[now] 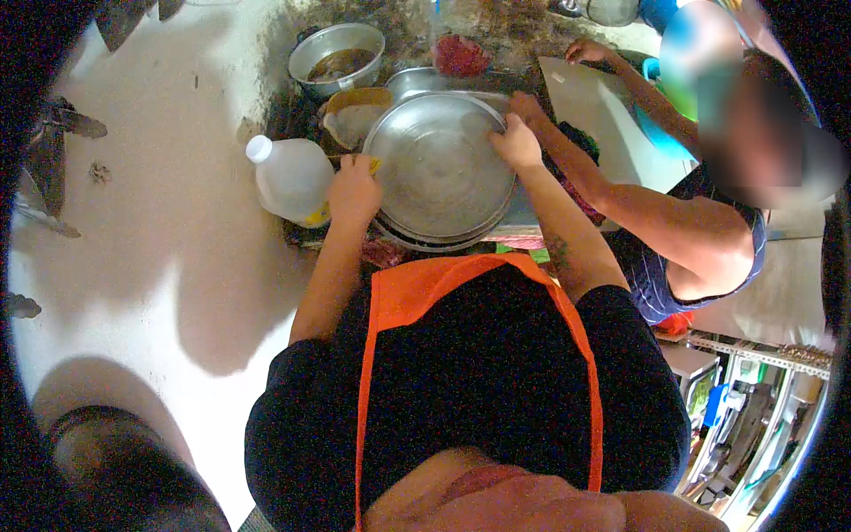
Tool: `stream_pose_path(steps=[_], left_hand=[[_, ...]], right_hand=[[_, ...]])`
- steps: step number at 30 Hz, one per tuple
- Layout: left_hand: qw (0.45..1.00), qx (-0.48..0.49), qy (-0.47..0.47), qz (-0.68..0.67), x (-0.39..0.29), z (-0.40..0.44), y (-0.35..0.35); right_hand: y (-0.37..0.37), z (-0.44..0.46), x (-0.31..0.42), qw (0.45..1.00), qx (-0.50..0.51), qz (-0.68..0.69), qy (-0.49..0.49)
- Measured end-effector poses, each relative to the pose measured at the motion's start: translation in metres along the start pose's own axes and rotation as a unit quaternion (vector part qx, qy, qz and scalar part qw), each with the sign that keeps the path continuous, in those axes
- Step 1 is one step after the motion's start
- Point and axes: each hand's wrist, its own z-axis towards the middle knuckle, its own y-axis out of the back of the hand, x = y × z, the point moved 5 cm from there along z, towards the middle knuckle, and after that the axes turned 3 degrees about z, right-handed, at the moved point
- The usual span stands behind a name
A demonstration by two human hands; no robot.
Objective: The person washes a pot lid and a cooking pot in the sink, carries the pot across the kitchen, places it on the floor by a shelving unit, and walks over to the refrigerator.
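In front of my apron is a large round metal pan (439, 168), shallow and worn. Dark and light rims show under its near edge, so another vessel seems to lie below it. My left hand (356, 191) is closed at its left rim, with a bit of something yellow (376, 166) showing by the fingers. On the upper right rim my right hand (517, 146) grips with the thumb on top. A co-worker's hand (526, 108) reaches to the rim just beyond it. Left of my left hand stands a translucent plastic jug (292, 180) with a white cap.
A metal pot (337, 58) with brown liquid stands at the back left, near a brownish container (355, 120). Something red (462, 55) lies behind the pan. A pale board (612, 115) and a turquoise basin (665, 133) are by the co-worker (709, 239) on the right.
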Motion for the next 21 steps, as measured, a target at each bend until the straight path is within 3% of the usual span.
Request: stream_pose_path(steps=[3,6,8,21], left_hand=[[0.999,-0.006,-0.016,-0.032,0.003,0.01,-0.005],[0.999,0.009,-0.009,-0.046,0.001,0.017,-0.014],[0.999,0.016,-0.006,-0.051,-0.002,0.019,-0.019],[1.0,0.019,0.008,-0.001,-0.011,0.014,-0.009]], right_hand=[[0.004,0.007,0.002,0.999,0.032,-0.001,-0.02],[0.001,0.012,-0.008,1.0,-0.005,0.011,0.005],[-0.001,0.017,-0.016,0.999,0.02,0.0,-0.05],[0.0,0.014,-0.011,1.0,-0.006,-0.008,-0.013]])
